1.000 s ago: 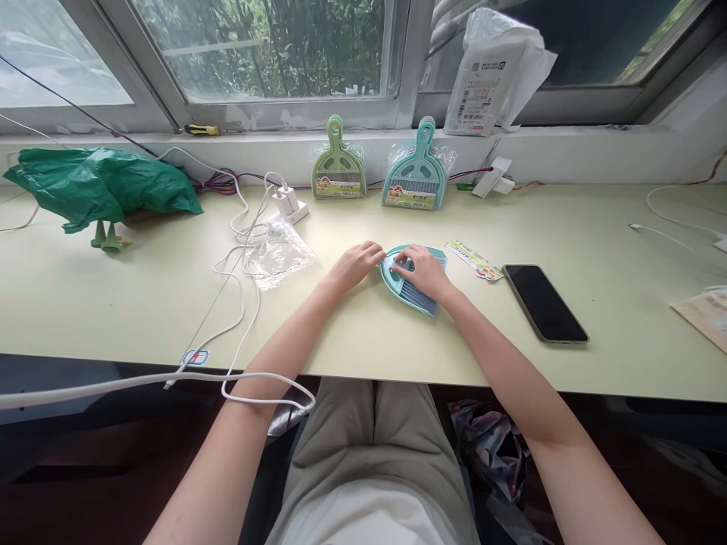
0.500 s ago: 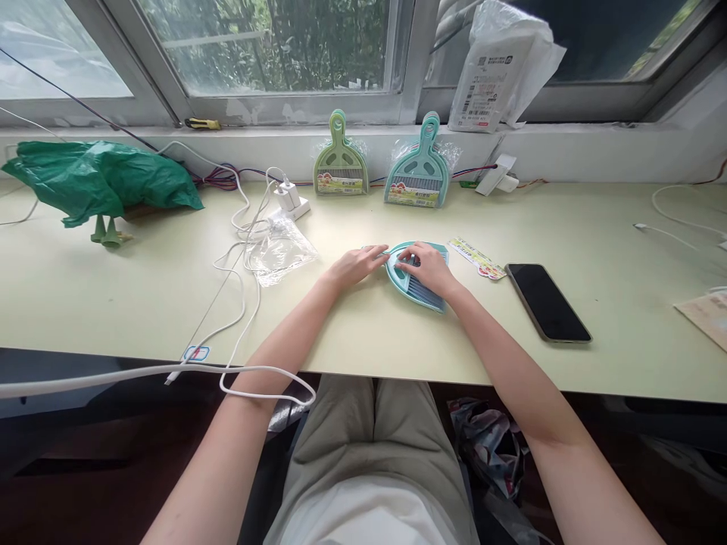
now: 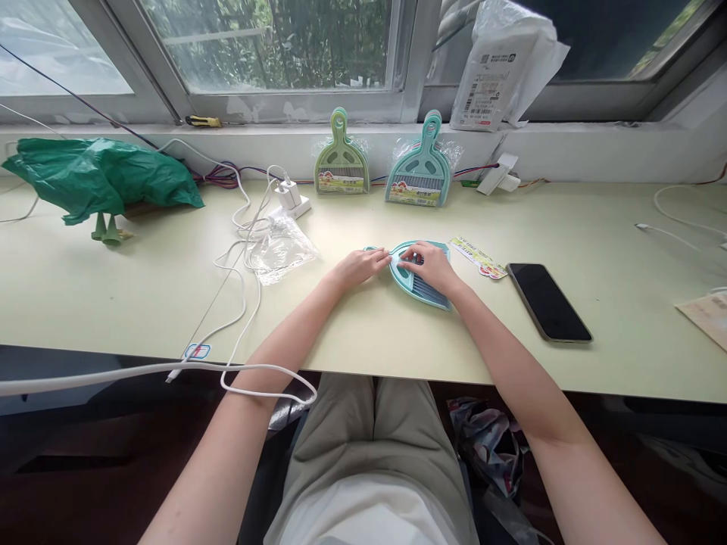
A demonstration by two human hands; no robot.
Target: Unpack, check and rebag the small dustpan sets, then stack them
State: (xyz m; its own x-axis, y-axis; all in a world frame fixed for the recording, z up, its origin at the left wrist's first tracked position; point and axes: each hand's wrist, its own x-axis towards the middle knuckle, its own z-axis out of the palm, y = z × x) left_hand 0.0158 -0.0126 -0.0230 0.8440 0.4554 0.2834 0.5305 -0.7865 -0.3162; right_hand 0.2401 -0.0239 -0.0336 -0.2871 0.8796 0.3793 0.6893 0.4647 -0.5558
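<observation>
A turquoise mini dustpan with a matching brush [image 3: 404, 277] nested in it lies flat on the table, handle toward the left. My left hand [image 3: 365, 265] rests over its handle, fingers together and closed around it; the handle's tip shows just beyond them. On the brush's body sits my right hand [image 3: 429, 266], thumb and fingers bent in a grip that covers part of the bristles. Right of the set lies a printed card label [image 3: 478, 257]. Behind, a green dustpan set [image 3: 341, 163] and a turquoise wrapped dustpan set [image 3: 419, 170] lean against the wall.
A black phone [image 3: 548, 303] lies to the right. Clear plastic film [image 3: 284, 251], white cables [image 3: 243, 295] and a power strip [image 3: 296, 208] are on the left, beyond them a green plastic bag [image 3: 107, 178]. A white package [image 3: 497, 72] stands on the sill.
The turquoise set has turned slightly and its wide edge shifted a little right. My left fingers have come down and closed over the handle. My right hand stays on the brush.
</observation>
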